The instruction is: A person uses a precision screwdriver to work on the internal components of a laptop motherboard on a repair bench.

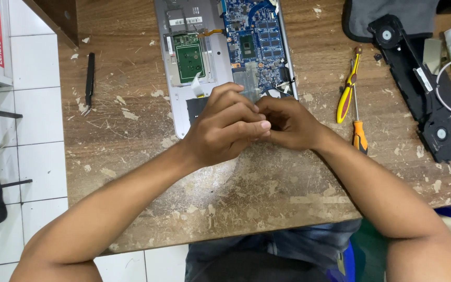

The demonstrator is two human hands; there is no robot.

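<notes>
Both hands meet over the near end of the open laptop (225,57) on the wooden table (131,156). The left hand (225,128) and right hand (288,122) curl tight together; I cannot tell what they pinch. The laptop's thin blue board (257,42) looks easy to break, so hold its edges

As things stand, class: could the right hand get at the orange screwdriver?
Probably yes. The right hand is beside the orange screwdriver, with only bare table between, though its fingers are closed together with the left hand.
</notes>
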